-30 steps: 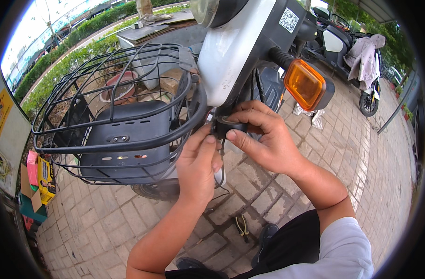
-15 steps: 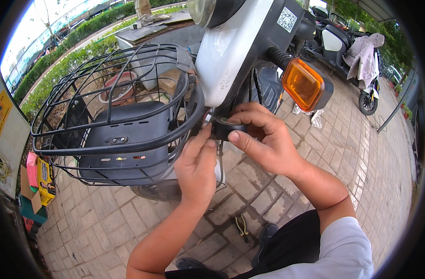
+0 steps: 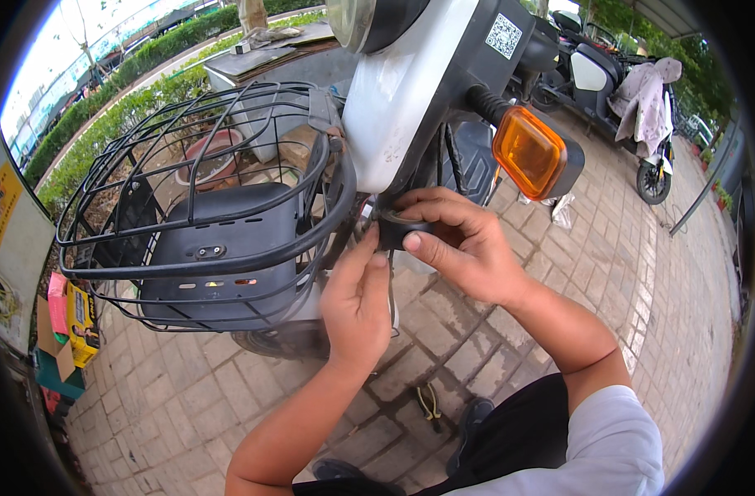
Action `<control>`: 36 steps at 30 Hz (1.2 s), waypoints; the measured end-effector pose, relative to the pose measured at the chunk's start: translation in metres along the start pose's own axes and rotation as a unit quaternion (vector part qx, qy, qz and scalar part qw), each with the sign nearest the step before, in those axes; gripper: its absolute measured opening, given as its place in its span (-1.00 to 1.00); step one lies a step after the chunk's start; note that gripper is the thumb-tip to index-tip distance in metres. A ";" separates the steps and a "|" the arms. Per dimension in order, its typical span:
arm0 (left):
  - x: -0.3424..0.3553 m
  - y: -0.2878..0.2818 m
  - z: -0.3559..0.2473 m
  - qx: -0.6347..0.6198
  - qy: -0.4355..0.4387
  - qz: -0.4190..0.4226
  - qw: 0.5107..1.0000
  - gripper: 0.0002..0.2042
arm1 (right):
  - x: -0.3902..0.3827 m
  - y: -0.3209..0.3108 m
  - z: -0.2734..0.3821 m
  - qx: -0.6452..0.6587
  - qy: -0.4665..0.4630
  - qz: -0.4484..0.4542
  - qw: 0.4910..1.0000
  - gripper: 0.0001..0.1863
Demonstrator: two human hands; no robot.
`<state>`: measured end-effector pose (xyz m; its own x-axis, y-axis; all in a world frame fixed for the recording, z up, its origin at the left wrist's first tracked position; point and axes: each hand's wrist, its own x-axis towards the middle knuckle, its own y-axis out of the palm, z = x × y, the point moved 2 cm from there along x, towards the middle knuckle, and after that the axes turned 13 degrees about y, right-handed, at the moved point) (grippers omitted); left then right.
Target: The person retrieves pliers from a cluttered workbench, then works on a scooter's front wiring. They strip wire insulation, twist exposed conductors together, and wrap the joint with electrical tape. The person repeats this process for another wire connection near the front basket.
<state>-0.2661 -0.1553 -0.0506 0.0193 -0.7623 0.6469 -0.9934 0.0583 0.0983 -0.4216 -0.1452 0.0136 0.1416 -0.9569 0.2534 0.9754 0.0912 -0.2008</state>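
the hands work in a narrow pocket under the scooter's white front panel (image 3: 390, 116), with the thick curved rim of the wire basket (image 3: 187, 269) hemming them in on the left and the boxy turn signal (image 3: 530, 153) jutting out above and to the right. the right hand (image 3: 473, 252) is closed around a black ring-shaped roll (image 3: 404, 236), thumb on its near side and fingers bent over the top; the roll sits just below the panel's lower tip, close against the left fingertips. the left hand (image 3: 357, 306) is slightly blurred, its thumb and forefinger raised near each other beside the roll; i cannot tell whether they pinch anything. below and to the right of the forearms, the brick paving (image 3: 576, 264) spreads out broadly, rough, jointed and damp in patches, giving the elbows room. pliers (image 3: 428, 401) with pale yellowish handles lie on it beside a dark shoe (image 3: 477, 413). the panel is smooth, glossy and scuffed; the basket is bent from round black bars around a matte dark plate (image 3: 262, 217) pierced with slots; the signal's amber lens is ribbed and translucent, on a corrugated black stalk.
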 end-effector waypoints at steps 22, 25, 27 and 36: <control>0.042 0.007 0.003 0.166 -0.062 0.035 0.983 -0.78 | -0.002 -0.018 0.027 -0.338 -0.176 -0.062 0.922 -0.75; 0.046 0.008 -0.001 0.140 -0.072 0.056 0.986 -0.78 | -0.001 -0.022 0.019 -0.323 -0.158 -0.028 0.933 -0.72; 0.045 0.010 -0.002 0.048 -0.120 0.045 0.991 -0.81 | -0.001 -0.024 0.016 -0.302 -0.167 -0.018 0.939 -0.72; 0.037 0.008 0.001 -0.153 -0.175 0.019 0.972 -0.82 | -0.006 -0.025 0.018 -0.370 -0.116 -0.026 0.921 -0.68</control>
<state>-0.2738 -0.1839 -0.0271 -0.1104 -0.9254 0.3627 -0.9117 0.2395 0.3337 -0.4435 -0.1372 0.0344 0.2147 -0.8621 0.4590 0.6109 -0.2481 -0.7519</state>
